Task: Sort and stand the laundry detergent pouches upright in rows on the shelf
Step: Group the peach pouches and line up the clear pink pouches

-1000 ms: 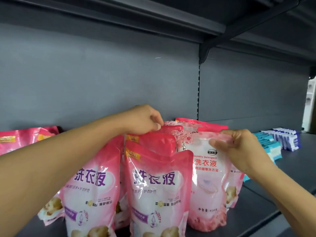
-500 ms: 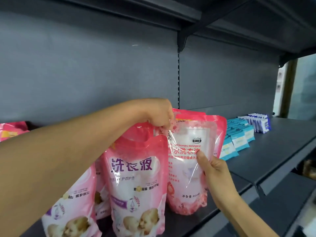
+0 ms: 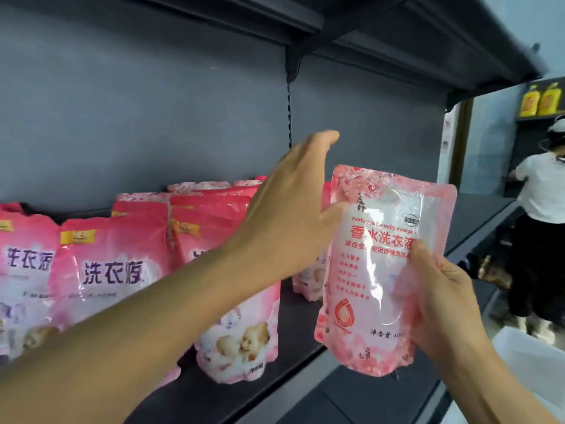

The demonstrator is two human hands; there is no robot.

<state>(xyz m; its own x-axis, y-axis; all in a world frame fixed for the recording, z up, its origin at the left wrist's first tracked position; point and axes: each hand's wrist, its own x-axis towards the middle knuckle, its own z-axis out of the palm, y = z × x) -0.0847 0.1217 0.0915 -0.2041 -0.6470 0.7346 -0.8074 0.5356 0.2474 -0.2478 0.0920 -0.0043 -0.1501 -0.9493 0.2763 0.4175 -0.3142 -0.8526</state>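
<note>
My right hand grips a pale pink, partly clear detergent pouch by its right edge and holds it up in front of the shelf. My left hand is open beside the pouch's upper left edge, its thumb touching that edge. Several brighter pink pouches stand upright in rows on the shelf to the left, with more paler ones behind them. My left forearm hides part of the front pouch.
A dark grey back panel rises behind the pouches and an upper shelf hangs overhead. A person in a white top stands at the far right. A white bin edge shows at lower right.
The pale pouch has been lifted off the shelf and out to the right in my right hand. My left hand let go of its top and opened. The view swung left.
</note>
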